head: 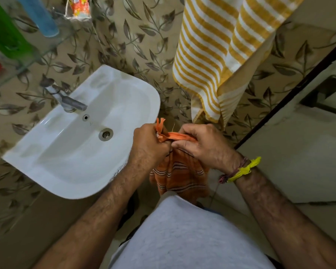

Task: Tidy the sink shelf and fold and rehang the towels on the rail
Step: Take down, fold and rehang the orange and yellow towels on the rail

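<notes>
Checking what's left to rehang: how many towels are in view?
2: the orange striped towel held in both hands beside the sink, and the yellow striped towel hanging on the wall above. Others may be out of frame.

Yellow striped towel [211, 55] cut off by the top edge above the sink [81, 133], its rail out of view, green bottle [6, 33] and blue bottle [41, 16] on the glass shelf [27, 61] blurred and cropped, orange towel [180, 175] partly hidden behind both hands.
</notes>
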